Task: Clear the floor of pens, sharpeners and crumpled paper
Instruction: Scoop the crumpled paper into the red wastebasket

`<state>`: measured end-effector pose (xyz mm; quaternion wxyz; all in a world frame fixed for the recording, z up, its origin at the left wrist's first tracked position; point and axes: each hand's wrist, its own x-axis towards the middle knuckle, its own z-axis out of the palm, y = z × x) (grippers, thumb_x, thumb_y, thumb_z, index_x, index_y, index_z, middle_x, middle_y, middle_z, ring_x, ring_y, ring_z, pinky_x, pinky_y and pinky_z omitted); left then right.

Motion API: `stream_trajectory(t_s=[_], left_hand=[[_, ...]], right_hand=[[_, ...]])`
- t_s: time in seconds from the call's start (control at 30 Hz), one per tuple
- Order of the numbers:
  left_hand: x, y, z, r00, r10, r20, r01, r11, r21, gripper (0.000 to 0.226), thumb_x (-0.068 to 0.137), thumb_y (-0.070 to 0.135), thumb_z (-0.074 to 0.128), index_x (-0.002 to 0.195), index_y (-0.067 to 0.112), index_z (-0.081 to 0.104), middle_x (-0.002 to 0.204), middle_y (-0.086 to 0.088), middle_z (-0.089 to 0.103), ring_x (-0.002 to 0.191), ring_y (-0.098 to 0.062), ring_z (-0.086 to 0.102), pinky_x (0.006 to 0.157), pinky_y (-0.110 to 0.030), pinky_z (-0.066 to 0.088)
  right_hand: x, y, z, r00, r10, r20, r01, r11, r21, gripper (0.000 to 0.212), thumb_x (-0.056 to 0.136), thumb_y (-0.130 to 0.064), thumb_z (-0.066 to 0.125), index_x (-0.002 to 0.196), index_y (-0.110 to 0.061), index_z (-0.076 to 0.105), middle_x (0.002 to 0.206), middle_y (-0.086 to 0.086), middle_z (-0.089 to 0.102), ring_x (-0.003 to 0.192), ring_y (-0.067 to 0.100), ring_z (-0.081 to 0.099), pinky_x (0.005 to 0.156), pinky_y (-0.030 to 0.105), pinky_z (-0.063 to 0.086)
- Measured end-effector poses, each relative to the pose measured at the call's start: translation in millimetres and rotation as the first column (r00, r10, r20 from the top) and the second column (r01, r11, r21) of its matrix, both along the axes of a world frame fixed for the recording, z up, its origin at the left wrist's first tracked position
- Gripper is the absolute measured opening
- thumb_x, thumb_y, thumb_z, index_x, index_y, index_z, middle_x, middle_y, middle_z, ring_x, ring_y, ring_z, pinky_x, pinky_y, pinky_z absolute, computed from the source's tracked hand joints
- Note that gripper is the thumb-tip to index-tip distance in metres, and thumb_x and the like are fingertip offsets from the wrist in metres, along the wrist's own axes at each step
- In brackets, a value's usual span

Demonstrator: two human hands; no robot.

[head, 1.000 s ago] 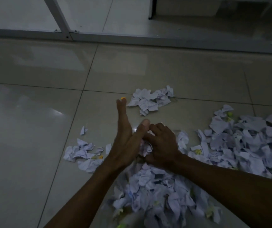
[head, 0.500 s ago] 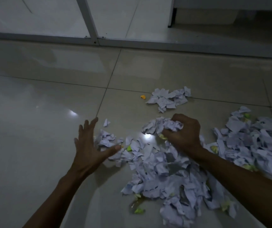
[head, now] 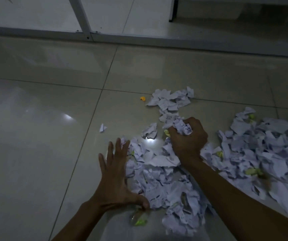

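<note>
While R hand [head: 188,136] fingers [head: 176,134] clutch paper wad [head: 181,126] | L hand [head: 115,173] flat beside pile [head: 171,188]

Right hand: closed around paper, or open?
Closed. The right hand has its fingers curled round a wad of crumpled paper, which bulges out above the knuckles.

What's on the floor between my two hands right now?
Head view: crumpled paper litters the floor between the left hand and the right hand, which grips a wad of paper.

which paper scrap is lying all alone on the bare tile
The small folded scrap, far left of the heaps, beyond the left hand; every other scrap sits in a cluster.
</note>
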<state>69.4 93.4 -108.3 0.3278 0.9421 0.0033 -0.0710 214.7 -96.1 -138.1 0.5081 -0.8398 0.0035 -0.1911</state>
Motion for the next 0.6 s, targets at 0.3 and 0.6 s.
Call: stream_trajectory(t_s=[0.3, 0.6], left_hand=[[12, -46, -7, 0.999, -0.036, -0.021, 0.04, 0.978, 0.203, 0.152, 0.033, 0.094, 0.058, 0.154, 0.021, 0.002, 0.16, -0.011, -0.013, 0.146, -0.033, -0.016, 0.107, -0.072, -0.007], [48, -75, -26, 0.998, 0.017, 0.061, -0.029, 0.979, 0.201, 0.127, 0.056, 0.097, 0.029, 0.154, 0.02, 0.008, 0.161, -0.01, 0.001, 0.147, -0.036, 0.004, 0.112, -0.065, 0.007]], right_hand=[[1, 7, -6, 0.999, -0.031, -0.008, 0.028, 0.976, -0.218, 0.021, 0.06, -0.017, 0.069, 0.065, -0.011, 0.05, 0.069, 0.008, 0.052, 0.06, 0.028, 0.051, 0.051, 0.04, 0.045], [-7, 9, -3, 1.0, -0.009, 0.009, 0.01, 0.979, -0.202, 0.021, 0.063, -0.013, 0.075, 0.067, -0.009, 0.054, 0.07, 0.008, 0.054, 0.06, 0.026, 0.053, 0.051, 0.034, 0.045]])
